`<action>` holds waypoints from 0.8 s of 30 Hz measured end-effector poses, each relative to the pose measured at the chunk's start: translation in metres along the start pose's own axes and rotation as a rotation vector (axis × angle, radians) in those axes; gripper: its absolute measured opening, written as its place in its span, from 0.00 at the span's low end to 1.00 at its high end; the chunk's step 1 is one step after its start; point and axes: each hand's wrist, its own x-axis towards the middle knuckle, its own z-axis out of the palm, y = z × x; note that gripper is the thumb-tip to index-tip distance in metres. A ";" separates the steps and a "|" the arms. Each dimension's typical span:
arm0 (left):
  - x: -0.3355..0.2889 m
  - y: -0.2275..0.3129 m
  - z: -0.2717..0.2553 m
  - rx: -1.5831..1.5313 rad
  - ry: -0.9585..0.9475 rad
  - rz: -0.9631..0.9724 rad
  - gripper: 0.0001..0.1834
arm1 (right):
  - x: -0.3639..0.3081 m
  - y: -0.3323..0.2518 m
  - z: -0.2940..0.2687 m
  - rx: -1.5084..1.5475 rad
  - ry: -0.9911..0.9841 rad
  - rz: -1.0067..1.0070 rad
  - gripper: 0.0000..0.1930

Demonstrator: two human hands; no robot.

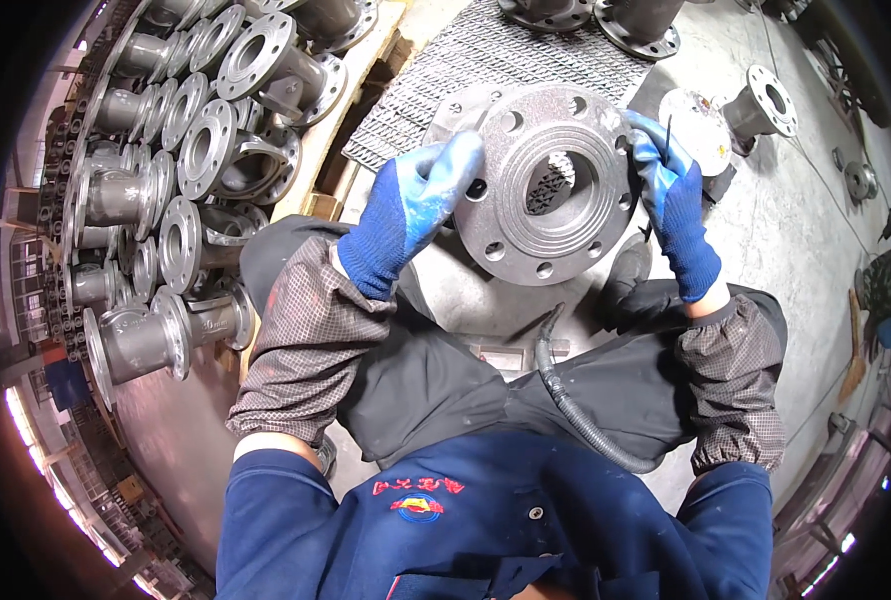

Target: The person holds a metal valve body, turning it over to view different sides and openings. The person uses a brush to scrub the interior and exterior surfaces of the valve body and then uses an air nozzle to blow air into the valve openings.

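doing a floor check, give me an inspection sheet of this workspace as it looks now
surface: grey concrete floor, dusty; metal mesh mat ahead of the person
job's things: round grey flange with bolt holes, held up over the lap
clutter: stacked flanged pipe fittings on the left; more fittings on the floor at upper right
grippers: left hand in a blue glove on the flange's left rim; right hand in a blue glove on its right rim, with a thin dark tool
cables: black ribbed hose across the lap
surroundings: workshop racks and debris at the edges, too blurred to tell
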 end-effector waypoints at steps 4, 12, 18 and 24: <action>0.013 0.040 0.014 0.177 0.073 0.072 0.15 | 0.001 0.003 -0.003 -0.057 -0.006 -0.039 0.14; 0.085 0.015 -0.003 0.462 0.185 0.170 0.33 | 0.006 0.000 0.004 -0.069 -0.025 -0.102 0.15; 0.053 0.017 -0.006 0.321 0.091 0.215 0.20 | -0.038 0.024 -0.004 -0.090 -0.085 0.244 0.19; 0.021 0.032 0.020 0.056 0.003 0.085 0.22 | -0.029 0.022 0.001 0.592 0.064 0.634 0.21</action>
